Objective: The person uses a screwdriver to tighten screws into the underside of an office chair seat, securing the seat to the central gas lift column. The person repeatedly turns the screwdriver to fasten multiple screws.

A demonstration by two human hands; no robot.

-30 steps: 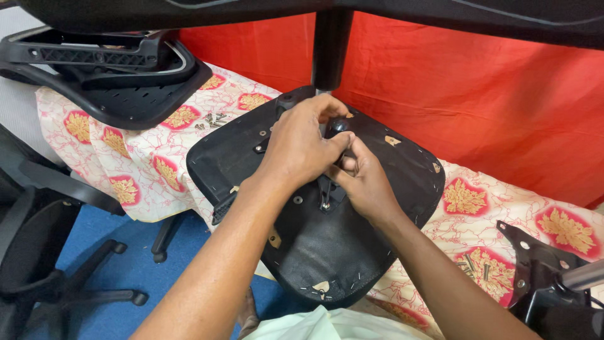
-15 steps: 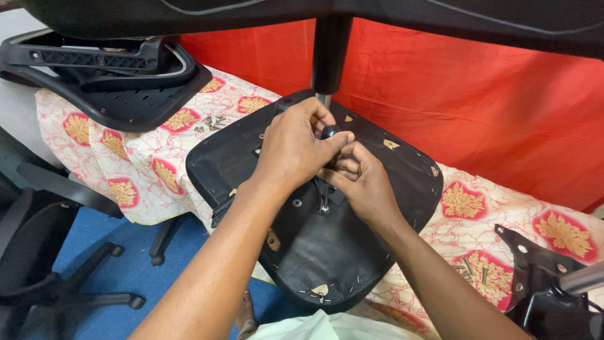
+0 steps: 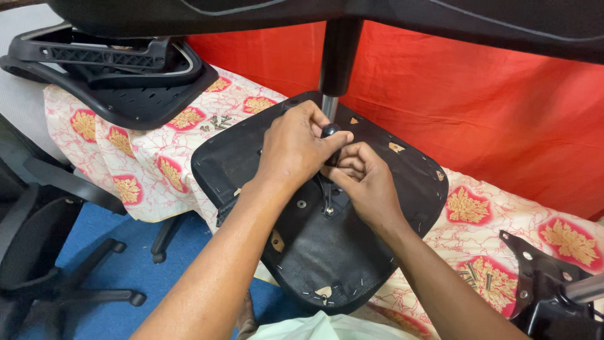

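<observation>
An upturned black chair seat point(image 3: 327, 252) lies on a table covered with a floral cloth point(image 3: 145, 157). My left hand point(image 3: 296, 148) and my right hand point(image 3: 362, 179) meet over the seat's middle. Both pinch a small black knob-like part point(image 3: 330, 132) just under a chrome and black gas-lift column point(image 3: 336, 63) that stands up from the seat. The fingers hide most of that part. Bolt holes and a metal bracket point(image 3: 327, 201) show on the seat below the hands.
A black chair back frame point(image 3: 113, 69) lies at the far left of the table, with several loose screws point(image 3: 217, 123) beside it. A metal chair mechanism plate point(image 3: 541, 283) sits at the right, more screws point(image 3: 478, 274) near it. A chair base point(image 3: 75, 277) stands on the blue floor. Red cloth point(image 3: 503, 113) hangs behind.
Both hands have stayed together on the small part at the seat's middle; the fingers shifted slightly around it. The view moved a little.
</observation>
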